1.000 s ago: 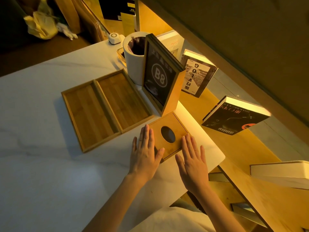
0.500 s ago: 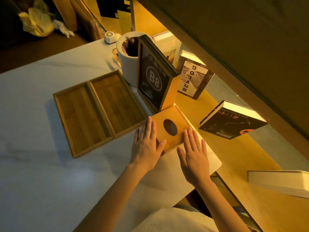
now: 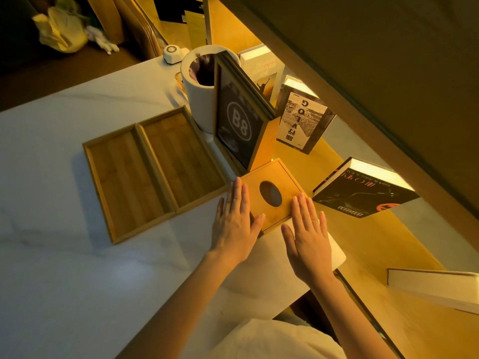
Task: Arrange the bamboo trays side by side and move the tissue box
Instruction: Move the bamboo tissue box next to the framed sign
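Now both hands lie flat and open, gripping nothing: the left hand (image 3: pixel 234 224) against the tissue box's (image 3: pixel 272 194) 9 o'clock edge, the right hand (image 3: pixel 307 238) at its 5 o'clock corner, much as before. Beyond, at 10 o'clock, the two bamboo trays (image 3: pixel 155 172) stay side by side, touching, on the white table (image 3: pixel 64 268).

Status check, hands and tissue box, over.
Left hand and right hand open, flat against tissue box. Bamboo trays side by side. B8 sign close behind box.
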Tool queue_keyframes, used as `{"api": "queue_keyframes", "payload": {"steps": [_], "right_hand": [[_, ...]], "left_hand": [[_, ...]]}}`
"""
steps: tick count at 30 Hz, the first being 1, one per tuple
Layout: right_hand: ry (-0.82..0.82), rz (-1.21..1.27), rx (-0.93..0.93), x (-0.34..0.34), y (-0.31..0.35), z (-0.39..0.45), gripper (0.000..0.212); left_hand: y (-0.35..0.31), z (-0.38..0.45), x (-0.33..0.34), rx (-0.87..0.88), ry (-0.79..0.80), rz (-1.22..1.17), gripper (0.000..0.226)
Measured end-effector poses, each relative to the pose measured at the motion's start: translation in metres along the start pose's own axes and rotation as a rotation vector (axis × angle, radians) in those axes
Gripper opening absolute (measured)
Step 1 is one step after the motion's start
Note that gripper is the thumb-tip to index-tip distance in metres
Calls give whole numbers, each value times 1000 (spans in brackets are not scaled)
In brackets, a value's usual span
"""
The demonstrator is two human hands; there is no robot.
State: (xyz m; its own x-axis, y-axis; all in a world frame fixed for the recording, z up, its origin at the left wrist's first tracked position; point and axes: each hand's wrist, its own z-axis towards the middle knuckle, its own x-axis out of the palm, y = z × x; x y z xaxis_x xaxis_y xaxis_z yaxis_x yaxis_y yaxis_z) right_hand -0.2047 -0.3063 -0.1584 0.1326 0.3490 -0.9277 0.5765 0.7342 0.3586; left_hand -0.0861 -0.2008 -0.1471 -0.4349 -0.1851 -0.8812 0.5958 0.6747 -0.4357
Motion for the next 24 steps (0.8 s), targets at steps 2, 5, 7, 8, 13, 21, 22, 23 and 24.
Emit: {"api": "queue_keyframes", "payload": {"steps": [2, 5, 7, 8, 13, 21, 22, 23, 24], "right_hand": [[-2, -5, 3, -1, -1, 1, 59], [-7, 0, -1, -1, -3, 2, 60], [-7, 4, -7, -1, -3, 2, 60], [-8, 4, -10, -1, -3, 2, 60], [-26, 5, -19, -2, -4, 2, 59], [-23, -24, -24, -2, -7, 4, 59], [-23, -27, -26, -2, -8, 4, 59], [-21, -30, -25, -2, -8, 4, 59], [-21, -35, -27, -1, -8, 4, 59]], "left_hand": [[-3, 1, 1, -7, 2, -13, 76], [-4, 3, 1, -8, 0, -10, 76], [-4, 3, 2, -7, 0, -6, 77], [-4, 3, 2, -7, 1, -1, 77], [-4, 3, 2, -21, 5, 19, 77], [-4, 4, 4, -23, -8, 15, 76], [-4, 4, 4, -23, -9, 18, 76], [-5, 3, 4, -24, -8, 20, 76], [-5, 3, 3, -25, -7, 23, 76]]}}
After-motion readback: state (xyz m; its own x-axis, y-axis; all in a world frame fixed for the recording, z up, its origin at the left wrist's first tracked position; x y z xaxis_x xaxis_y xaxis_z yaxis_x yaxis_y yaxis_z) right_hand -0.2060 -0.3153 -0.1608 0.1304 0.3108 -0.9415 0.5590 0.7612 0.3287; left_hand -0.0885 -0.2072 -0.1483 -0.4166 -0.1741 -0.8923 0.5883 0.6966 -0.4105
